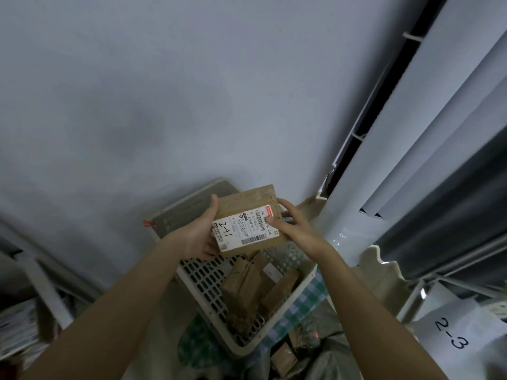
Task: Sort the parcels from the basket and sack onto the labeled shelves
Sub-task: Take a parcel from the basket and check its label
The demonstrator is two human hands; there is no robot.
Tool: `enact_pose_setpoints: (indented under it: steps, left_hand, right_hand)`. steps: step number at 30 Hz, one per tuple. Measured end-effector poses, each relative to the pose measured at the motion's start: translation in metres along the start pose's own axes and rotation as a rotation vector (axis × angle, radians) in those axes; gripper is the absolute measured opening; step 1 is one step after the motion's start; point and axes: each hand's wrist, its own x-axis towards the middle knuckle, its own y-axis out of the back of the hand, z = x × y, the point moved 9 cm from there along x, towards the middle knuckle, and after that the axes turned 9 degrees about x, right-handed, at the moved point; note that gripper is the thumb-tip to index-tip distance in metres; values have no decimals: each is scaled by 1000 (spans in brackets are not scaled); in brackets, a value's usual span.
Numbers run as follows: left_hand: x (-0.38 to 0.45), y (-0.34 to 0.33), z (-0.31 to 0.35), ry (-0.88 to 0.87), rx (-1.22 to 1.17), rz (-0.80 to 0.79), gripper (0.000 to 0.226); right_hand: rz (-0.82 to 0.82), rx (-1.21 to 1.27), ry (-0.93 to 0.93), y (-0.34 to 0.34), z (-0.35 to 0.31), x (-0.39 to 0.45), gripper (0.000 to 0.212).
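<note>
Head view: both hands, left hand (201, 237) and right hand (292, 226), grip the parcel (247, 218), label up, long axis upper-right.

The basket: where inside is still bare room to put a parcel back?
Bare perforated floor shows in the basket along its left wall, beside the brown parcels. The middle and right are crowded. Both hands hold the labeled parcel above.

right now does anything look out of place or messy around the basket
Yes. The basket sits tilted, its brown parcels jumbled at angles, and one parcel lies outside it below the rim. The held parcel, gripped by both hands, looks intact.
</note>
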Motion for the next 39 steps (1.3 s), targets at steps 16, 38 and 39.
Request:
enact_pose_setpoints:
  steps: [16,38,39]
  left_hand:
    - [-27,-5,41,-465,445,150,116]
    - [-34,-25,31,-422,294,156,60]
    - [-34,-26,30,-430,299,190,53]
  right_hand:
    - [-72,-313,99,-20,-20,-11,91]
    - [-149,19,-157,-18,13,-40,91]
    - [-130,12,-157,-16,16,-40,85]
